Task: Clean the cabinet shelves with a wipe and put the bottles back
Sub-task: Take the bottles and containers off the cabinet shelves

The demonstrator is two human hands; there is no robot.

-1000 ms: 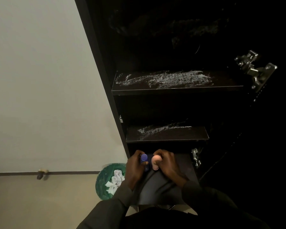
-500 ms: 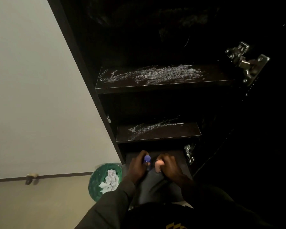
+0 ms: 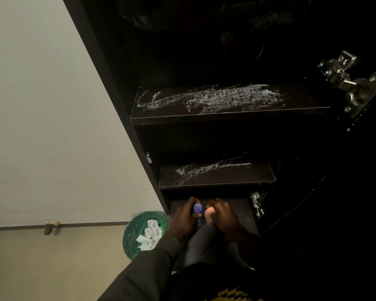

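Dim light; a pale wall meets a beige floor, where a green bin stands.

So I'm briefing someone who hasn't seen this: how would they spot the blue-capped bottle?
Start at the dark cabinet and go down to its lowest shelf. There the left hand grips the blue-capped bottle; its neighbour, in the right hand, has a pale pink top.
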